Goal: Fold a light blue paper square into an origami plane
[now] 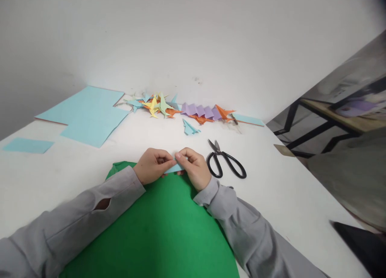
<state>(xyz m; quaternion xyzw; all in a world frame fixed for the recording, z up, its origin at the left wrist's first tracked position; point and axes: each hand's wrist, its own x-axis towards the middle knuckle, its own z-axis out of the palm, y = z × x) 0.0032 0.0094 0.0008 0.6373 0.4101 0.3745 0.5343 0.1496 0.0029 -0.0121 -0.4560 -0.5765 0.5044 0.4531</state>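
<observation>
A small piece of light blue paper [173, 169] is pinched between my two hands above a green surface [157, 229]. My left hand [154, 165] grips its left side with thumb and fingers closed. On its right side my right hand [194, 167] also pinches it, the fingertips of both hands almost touching. Black-handled scissors [231, 163] lie just right of my right hand, blades slightly apart. Beyond my hands lies a folded light blue paper shape [190, 128]. The lower part of the held paper is partly hidden by my fingers.
Light blue sheets [93, 117] and a small blue rectangle [28, 145] lie at the left of the white table [289, 197]. Along the wall sit several folded paper shapes [157, 105] and a purple pleated strip [200, 110]. A dark object [358, 246] is at the lower right.
</observation>
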